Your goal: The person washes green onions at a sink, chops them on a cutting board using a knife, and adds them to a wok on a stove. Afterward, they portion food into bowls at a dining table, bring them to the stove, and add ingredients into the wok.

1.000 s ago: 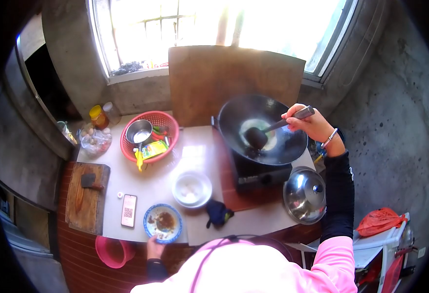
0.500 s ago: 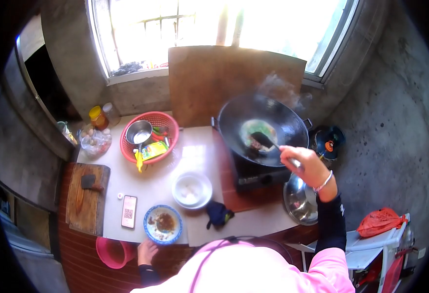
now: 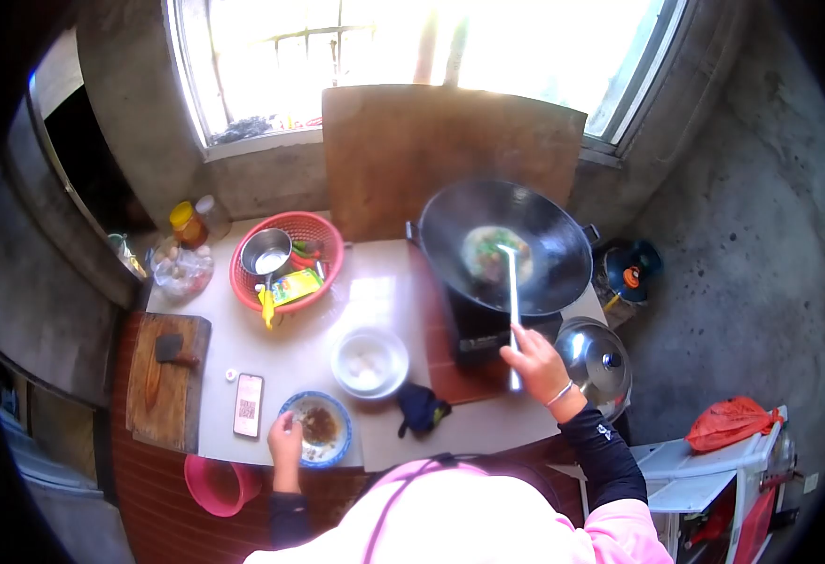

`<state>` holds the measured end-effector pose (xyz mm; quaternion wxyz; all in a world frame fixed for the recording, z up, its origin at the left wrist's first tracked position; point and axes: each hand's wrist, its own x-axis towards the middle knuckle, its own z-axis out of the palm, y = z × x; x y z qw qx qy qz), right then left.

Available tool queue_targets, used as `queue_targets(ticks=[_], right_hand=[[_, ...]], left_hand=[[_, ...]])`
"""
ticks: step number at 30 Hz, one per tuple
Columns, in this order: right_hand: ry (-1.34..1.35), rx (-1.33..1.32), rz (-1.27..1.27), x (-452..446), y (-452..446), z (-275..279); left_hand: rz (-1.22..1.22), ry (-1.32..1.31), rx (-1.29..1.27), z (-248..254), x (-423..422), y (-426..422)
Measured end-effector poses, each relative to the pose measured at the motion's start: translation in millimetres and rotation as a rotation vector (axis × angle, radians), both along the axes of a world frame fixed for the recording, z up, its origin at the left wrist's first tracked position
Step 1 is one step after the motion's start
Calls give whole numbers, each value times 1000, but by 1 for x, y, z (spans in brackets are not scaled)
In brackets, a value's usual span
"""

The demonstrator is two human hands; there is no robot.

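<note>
My right hand (image 3: 536, 362) is closed around the handle of a wok spatula (image 3: 514, 301), whose blade dips into the food in the middle of the wok (image 3: 450, 254). The food (image 3: 489, 246) is pale liquid with green bits. The wok sits on a black stove (image 3: 478, 340). At the left rim of a blue-rimmed bowl (image 3: 342, 449) with brown sauce inside, my left hand (image 3: 285, 440) has its fingers drawn together. What they pinch, if anything, is too small to make out.
A white bowl (image 3: 375, 371) and a dark cloth (image 3: 420, 409) lie near the blue-rimmed bowl. Left are a phone (image 3: 249, 406) and a cutting board (image 3: 177, 414) with a cleaver (image 3: 170, 349). Behind stands a red basket (image 3: 238, 273). A steel lid (image 3: 586, 352) is beside the stove.
My left hand has risen from below the bowl to its left rim, and its fingers have closed. My right hand moved down and left, turning the spatula more upright. Less steam shows.
</note>
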<state>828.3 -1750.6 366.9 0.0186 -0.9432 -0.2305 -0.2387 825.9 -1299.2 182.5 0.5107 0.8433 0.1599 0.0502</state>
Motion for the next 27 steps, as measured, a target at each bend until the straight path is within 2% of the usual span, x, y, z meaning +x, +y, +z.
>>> queue_targets(ticks=[6, 10, 14, 16, 19, 24, 27], right_hand=[[63, 12, -30, -4, -5, -10], [45, -6, -39, -5, -3, -7], [17, -32, -71, -7, -4, -5], [-4, -11, -97, -9, -3, -6], [1, 26, -207, -19, -3, -5], [-91, 159, -452, -61, -11, -1], [-104, 166, -570, -94, -18, -7]], left_hand=[[-94, -36, -7, 2, 8, -30], [-200, -47, -208, -12, 16, -45], [-296, -65, -259, -9, 18, -64], [-328, -74, -205, -10, 20, -72], [-446, -137, -68, 12, 15, -83], [-513, -50, -281, 17, 7, -90], [-602, -42, -204, 19, 7, -89]])
